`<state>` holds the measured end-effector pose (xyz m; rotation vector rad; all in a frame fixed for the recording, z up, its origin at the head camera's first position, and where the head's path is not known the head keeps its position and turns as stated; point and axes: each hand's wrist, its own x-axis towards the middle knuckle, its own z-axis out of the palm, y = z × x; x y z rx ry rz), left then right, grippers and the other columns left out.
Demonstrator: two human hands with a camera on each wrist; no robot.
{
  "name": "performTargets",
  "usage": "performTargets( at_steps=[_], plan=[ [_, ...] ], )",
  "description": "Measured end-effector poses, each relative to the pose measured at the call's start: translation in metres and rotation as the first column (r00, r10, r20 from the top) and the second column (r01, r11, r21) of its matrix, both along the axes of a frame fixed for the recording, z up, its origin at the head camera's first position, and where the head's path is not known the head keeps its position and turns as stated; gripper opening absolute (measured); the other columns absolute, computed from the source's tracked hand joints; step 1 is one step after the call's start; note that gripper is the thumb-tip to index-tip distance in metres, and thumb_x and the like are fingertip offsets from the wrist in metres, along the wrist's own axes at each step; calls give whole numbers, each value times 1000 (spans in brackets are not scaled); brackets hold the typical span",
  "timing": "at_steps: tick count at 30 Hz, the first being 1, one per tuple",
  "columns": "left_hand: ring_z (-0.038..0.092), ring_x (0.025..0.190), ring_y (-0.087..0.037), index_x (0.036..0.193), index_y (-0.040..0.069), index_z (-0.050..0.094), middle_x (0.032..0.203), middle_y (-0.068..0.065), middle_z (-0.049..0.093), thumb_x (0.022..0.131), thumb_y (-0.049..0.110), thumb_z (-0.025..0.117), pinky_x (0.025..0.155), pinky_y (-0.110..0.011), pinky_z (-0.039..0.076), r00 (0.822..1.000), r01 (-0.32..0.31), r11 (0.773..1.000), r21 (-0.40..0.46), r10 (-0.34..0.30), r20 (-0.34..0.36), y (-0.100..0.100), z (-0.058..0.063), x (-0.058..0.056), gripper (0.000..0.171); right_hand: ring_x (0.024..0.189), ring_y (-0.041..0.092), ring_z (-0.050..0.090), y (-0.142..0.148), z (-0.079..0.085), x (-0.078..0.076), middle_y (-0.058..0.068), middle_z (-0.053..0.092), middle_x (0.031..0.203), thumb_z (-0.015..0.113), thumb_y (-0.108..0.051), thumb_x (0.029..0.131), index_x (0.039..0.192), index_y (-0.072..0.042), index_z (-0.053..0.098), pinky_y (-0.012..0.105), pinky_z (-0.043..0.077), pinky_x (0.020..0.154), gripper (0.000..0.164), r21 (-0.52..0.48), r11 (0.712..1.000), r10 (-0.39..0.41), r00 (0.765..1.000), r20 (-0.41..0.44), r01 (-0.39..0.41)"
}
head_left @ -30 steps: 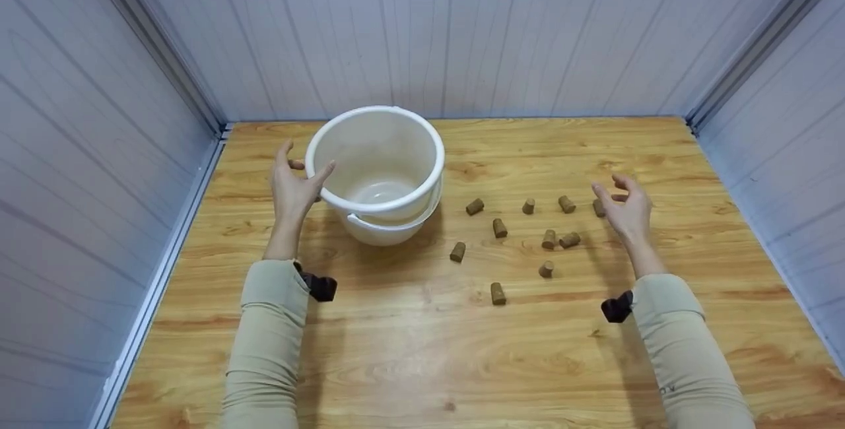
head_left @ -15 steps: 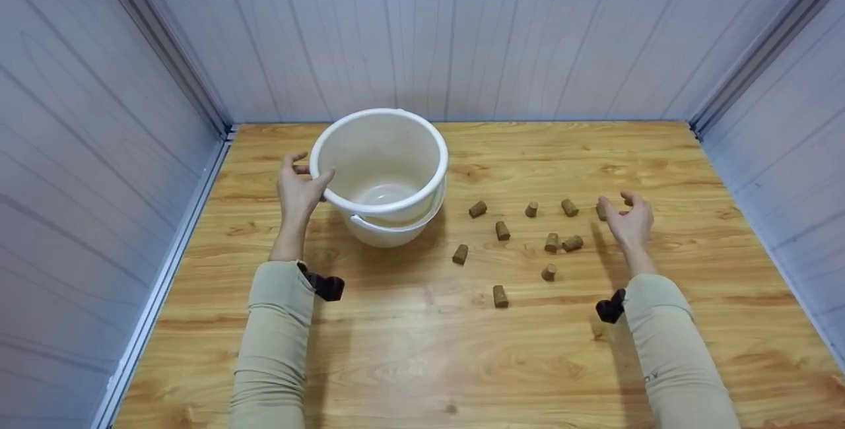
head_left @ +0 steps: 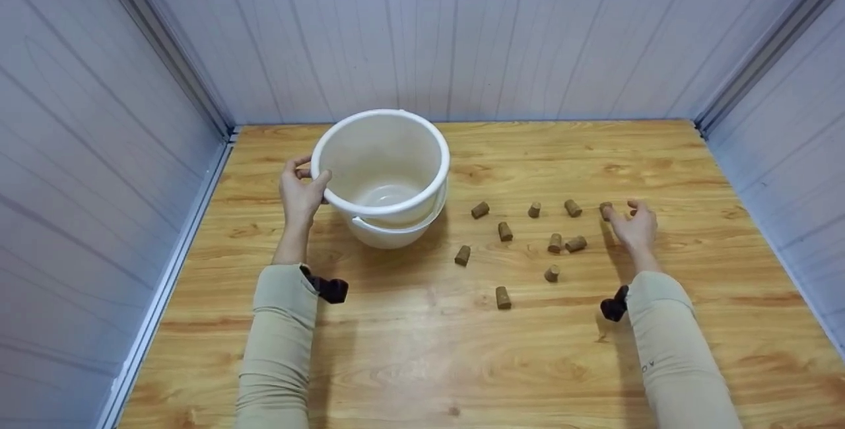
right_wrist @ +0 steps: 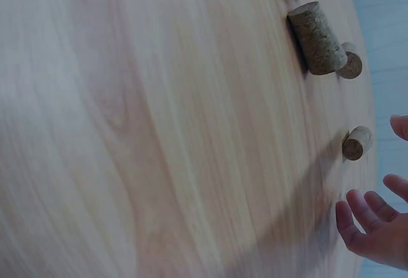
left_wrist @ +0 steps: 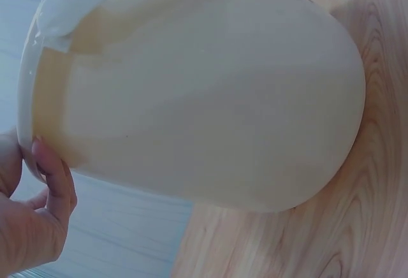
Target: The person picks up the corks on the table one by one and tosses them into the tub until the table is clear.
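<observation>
A white bucket (head_left: 389, 231) stands upright at the left of the wooden table, its handle (head_left: 409, 226) lowered against the near side. My left hand (head_left: 300, 198) grips the rim at its left, thumb over the inside edge. In the left wrist view the fingers (left_wrist: 56, 185) curl beneath the lip from outside. At the right, my right hand (head_left: 635, 230) reaches over the table beside a cork (head_left: 605, 210), its thumb overlapping the cork in the head view. The right wrist view has that cork (right_wrist: 357, 143) lying between the spread thumb and fingers (right_wrist: 360, 217), apart from both.
Several more corks lie scattered between bucket and right hand, among them a near one (head_left: 503, 297), a left one (head_left: 463, 255) and a close pair, one cork (head_left: 555, 243) beside another (head_left: 576, 243). Pale panel walls (head_left: 422, 33) enclose the table (head_left: 409, 363) at the back and both sides.
My right hand has come down toward the rightmost cork, its fingers staying spread. The left hand has settled from a loose touch into a grip on the bucket's rim. The view shifted slightly.
</observation>
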<state>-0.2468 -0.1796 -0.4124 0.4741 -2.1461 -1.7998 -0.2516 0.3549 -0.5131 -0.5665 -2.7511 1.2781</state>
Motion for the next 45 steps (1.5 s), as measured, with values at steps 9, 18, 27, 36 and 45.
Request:
performTargets(
  at_steps=[9, 18, 27, 36, 45],
  plan=[
    [49, 44, -6, 114, -6, 48, 73, -9, 48, 75, -1, 54, 38, -19, 46, 999, -19, 1000, 6, 19, -32, 1, -1, 0, 40, 106, 42, 40, -1, -6, -4, 31, 43, 117, 53, -30, 86, 129, 5, 36, 51, 35, 86, 59, 104, 992, 70, 997, -33, -66],
    [47, 42, -6, 113, -6, 48, 70, -7, 47, 75, -1, 53, 36, -18, 43, 999, -33, 999, 8, 33, -22, 2, -1, 0, 39, 99, 42, 43, 2, -9, -6, 30, 46, 109, 56, -20, 84, 131, 4, 35, 53, 36, 84, 57, 181, 970, 170, 985, -28, -162],
    [47, 44, -6, 114, -5, 47, 68, -6, 47, 75, 0, 53, 37, -19, 44, 1000, -29, 1000, 13, 29, -7, 3, -1, 0, 40, 94, 41, 45, 5, -9, -8, 28, 46, 107, 56, -17, 85, 133, 1, 33, 52, 39, 79, 56, 188, 958, 217, 976, 17, -216],
    [48, 46, -6, 115, -4, 46, 70, -6, 47, 77, 1, 52, 38, -18, 44, 999, -18, 1000, 9, 18, 27, 3, 0, 0, 40, 88, 38, 43, 6, -11, -9, 26, 47, 99, 56, -16, 85, 130, 3, 38, 48, 39, 72, 52, 221, 951, 222, 975, 0, -216],
    [49, 48, -8, 116, -4, 45, 72, -7, 47, 78, 1, 53, 38, -18, 44, 999, -20, 1000, 19, 19, 35, 2, -1, 0, 40, 93, 43, 46, 6, -11, -7, 29, 49, 104, 56, -16, 85, 129, 1, 41, 52, 40, 77, 49, 210, 955, 219, 975, -27, -209]
  ],
)
